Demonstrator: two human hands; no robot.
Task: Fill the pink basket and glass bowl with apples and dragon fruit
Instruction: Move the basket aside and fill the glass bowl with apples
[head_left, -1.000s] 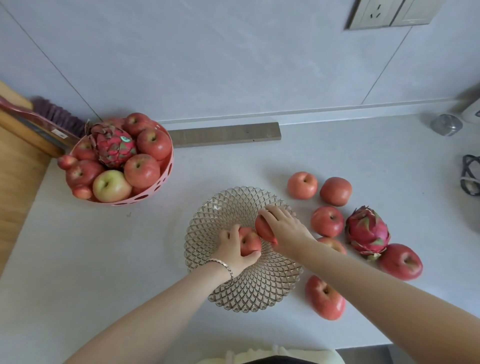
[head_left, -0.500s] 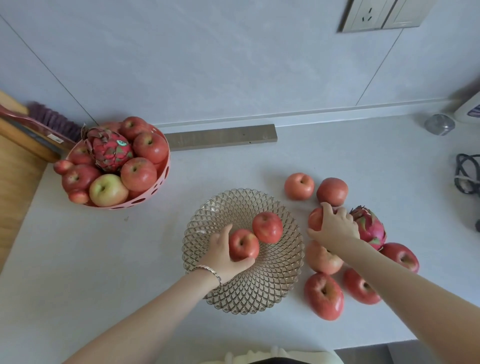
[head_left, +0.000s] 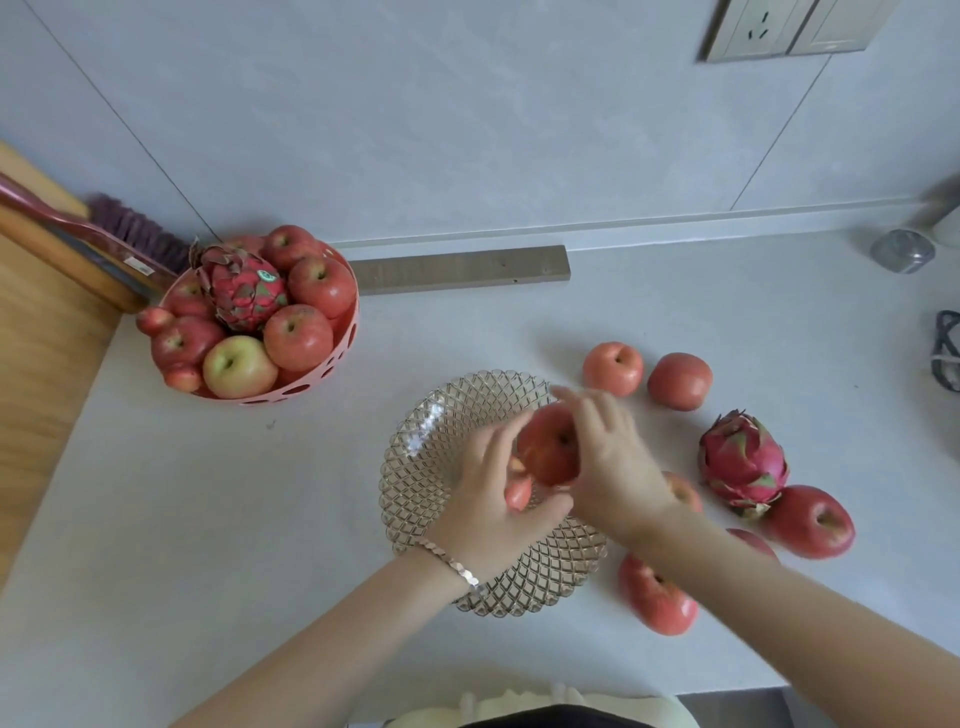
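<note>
Right hand (head_left: 613, 467) has come back from the loose fruit, its fingers curled round an apple (head_left: 548, 447) over the bowl (head_left: 436, 441). Left hand (head_left: 493, 499) fingers wrap the other apple (head_left: 519, 491), mostly hidden, inside the bowl. Right of the bowl lies a dragon fruit (head_left: 743, 457); the basket (head_left: 311, 387) sits upper left.

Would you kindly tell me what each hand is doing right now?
Left hand: grips a mostly hidden apple.
Right hand: holds the stem-up apple.
</note>
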